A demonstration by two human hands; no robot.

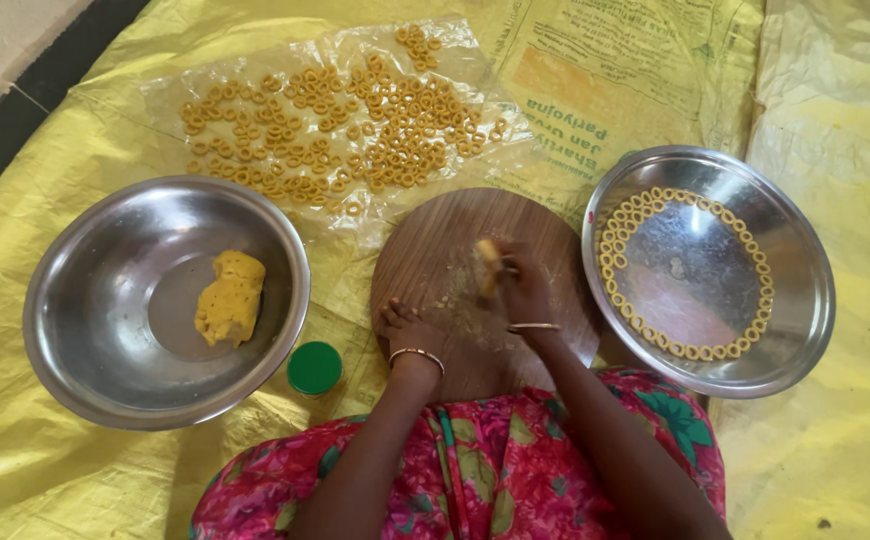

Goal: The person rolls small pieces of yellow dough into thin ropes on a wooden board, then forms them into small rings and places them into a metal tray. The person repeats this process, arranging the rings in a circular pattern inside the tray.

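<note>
Right hand (522,285) pinches a small strip of yellow dough (488,262) at the centre of the round wooden board (435,250) — left hand (405,325) rests curled on the board's lower edge, holding nothing. Lower left, a steel bowl (85,330) holds a dough lump (230,297); right, a steel plate (800,300) ringed with dough rings (610,250).

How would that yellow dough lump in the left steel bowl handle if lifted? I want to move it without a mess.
The dough lump looks soft and irregular, so it would probably dent and sag rather than stay stiff. Its flat, slumped base suggests it won't roll. It may stick slightly to the steel bowl.
</note>
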